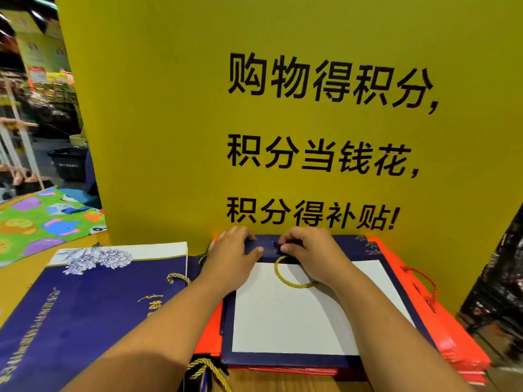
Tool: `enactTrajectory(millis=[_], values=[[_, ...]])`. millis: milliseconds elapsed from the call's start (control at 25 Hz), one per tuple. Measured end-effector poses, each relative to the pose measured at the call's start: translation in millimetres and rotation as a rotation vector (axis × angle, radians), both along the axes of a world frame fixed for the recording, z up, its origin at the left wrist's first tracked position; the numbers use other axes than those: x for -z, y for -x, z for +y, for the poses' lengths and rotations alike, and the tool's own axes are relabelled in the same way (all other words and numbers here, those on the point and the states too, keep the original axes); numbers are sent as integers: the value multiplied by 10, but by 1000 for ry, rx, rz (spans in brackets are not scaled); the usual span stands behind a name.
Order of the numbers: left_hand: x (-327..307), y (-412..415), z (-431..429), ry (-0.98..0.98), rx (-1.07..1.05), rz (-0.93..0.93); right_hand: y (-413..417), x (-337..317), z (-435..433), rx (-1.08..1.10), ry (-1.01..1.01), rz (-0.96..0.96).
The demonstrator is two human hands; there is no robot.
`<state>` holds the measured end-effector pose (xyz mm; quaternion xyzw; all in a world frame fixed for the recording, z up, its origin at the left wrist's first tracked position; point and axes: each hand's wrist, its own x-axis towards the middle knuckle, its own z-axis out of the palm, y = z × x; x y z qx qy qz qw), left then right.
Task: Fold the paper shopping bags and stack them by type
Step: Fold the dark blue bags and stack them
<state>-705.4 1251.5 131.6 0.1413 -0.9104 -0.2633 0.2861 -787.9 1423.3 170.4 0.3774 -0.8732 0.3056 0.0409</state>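
1. Well, on my feed the left hand (235,250) sits at lower middle of the frame, its forearm rising from the bottom edge, palm down. Its fingers curl over the far edge of the navy bag (291,315) and the thumb lies along the bag's dark top strip, so it grasps that edge.
2. Just right of it, the right hand (308,250) is palm down on the same strip, forearm entering from the lower right. Its bent fingers pinch the strip right above where the gold cord handle (285,275) comes out. I see the two hands near each other, not touching.
3. At lower left a pile of navy bags (85,306) with a flower print lies flat; my left forearm crosses above its right edge.
4. Above that pile, at mid left, a colourful animal-print sheet (42,222) lies on the wooden table (17,281).
5. The navy bag lies flat at lower middle, white panel up, the cord loop resting on the white.
6. Beneath it a stack of orange-red bags (452,335) sticks out on both sides.
7. A yellow board (169,108) with black characters stands upright just behind the bags, filling most of the frame.
8. At upper left I make out blurred shop shelves (36,66) and a black basket (69,162); at far right, a dark shiny wrapped shape (498,278) I cannot identify.
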Motion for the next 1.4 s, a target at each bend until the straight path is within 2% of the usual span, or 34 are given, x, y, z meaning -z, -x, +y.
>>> enactTrajectory(millis=[240, 440, 600, 800, 920, 1000, 1120, 1200, 1280, 1400], values=[[-18, -4, 16, 63, 2, 47, -25, 26, -46, 15, 55, 86], [-2, 9, -5, 34, 35, 61, -29, 25, -60, -87, -18, 220], [0, 12, -27, -11, 66, 69, 47, -1, 30, -180, -102, 156], [-24, -9, -11, 66, 85, 104, 30, 86, -83, 15, 18, 232], [-26, -7, 46, 259, 20, 48, 111, 77, -29, -3, 114, 19], [-43, 24, 88, 315, -51, -9, 140, 22, 28, -35, 156, -122], [-59, 60, 124, 317, -110, -18, 107, -61, 31, -25, 299, -159], [-61, 51, 131, 311, -45, 60, 82, -137, 60, -12, 338, -110], [-70, 13, 139, 380, 42, 176, 57, -221, 126, -37, 210, -44], [-71, -43, 179, 696, 34, 324, -2, -306, 170, -85, -106, 59]])
